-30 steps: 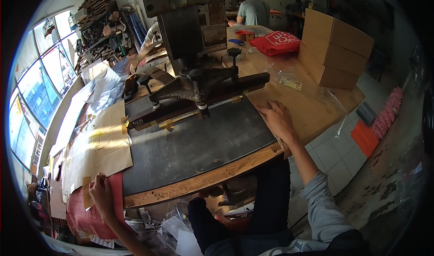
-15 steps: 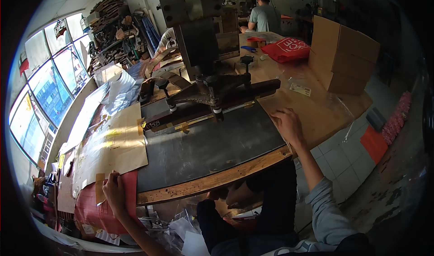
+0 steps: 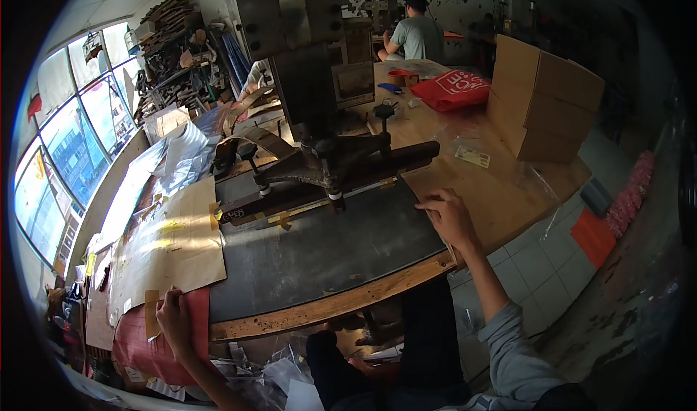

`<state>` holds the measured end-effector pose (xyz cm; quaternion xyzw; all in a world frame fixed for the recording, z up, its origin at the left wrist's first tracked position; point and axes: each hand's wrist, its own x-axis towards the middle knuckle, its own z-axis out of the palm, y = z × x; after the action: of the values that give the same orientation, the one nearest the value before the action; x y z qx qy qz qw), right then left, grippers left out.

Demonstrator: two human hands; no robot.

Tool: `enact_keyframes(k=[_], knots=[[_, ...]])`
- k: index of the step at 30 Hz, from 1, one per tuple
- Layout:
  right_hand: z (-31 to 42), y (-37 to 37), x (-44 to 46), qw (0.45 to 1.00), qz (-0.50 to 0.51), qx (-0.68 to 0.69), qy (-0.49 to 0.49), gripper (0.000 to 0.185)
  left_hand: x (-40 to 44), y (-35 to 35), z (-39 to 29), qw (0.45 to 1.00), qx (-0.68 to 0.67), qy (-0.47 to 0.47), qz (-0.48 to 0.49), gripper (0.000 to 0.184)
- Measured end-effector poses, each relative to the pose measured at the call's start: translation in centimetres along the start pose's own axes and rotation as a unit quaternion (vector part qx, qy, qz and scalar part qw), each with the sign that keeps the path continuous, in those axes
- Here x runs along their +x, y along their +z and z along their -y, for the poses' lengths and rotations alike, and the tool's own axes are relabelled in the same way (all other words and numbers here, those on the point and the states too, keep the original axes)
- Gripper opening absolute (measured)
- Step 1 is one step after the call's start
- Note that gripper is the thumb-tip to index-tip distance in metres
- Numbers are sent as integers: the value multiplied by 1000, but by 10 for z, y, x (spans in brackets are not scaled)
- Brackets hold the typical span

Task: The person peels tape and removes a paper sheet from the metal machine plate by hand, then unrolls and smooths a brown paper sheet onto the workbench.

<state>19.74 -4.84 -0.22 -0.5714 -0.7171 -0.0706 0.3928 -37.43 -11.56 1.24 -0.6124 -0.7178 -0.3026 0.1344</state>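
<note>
Hands at either side of the black board point(image 3: 327, 247) under the press point(image 3: 308, 95); progress unclear.
Left hand point(image 3: 173, 320) curls by the red sheet point(image 3: 152, 349), right hand point(image 3: 451, 221) bends at the board's edge; can't tell either's grip.

A red bag point(image 3: 451, 90) lies beside stacked cardboard boxes point(image 3: 544, 99) — a seated person point(image 3: 420, 35) beyond.

A wooden worktable point(image 3: 530, 194) carries a red plastic bag point(image 3: 451, 90) at upper right beside a tall cardboard box point(image 3: 548, 99), with a brown paper sheet point(image 3: 174, 244) lying flat at left.
</note>
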Motion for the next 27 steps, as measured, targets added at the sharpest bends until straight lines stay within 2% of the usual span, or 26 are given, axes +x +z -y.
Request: enact_keyframes(k=[27], knots=[[9,-4,-1,1000,-1,-10,23,17,0,-4,-8,1000,9,5,-20,13]])
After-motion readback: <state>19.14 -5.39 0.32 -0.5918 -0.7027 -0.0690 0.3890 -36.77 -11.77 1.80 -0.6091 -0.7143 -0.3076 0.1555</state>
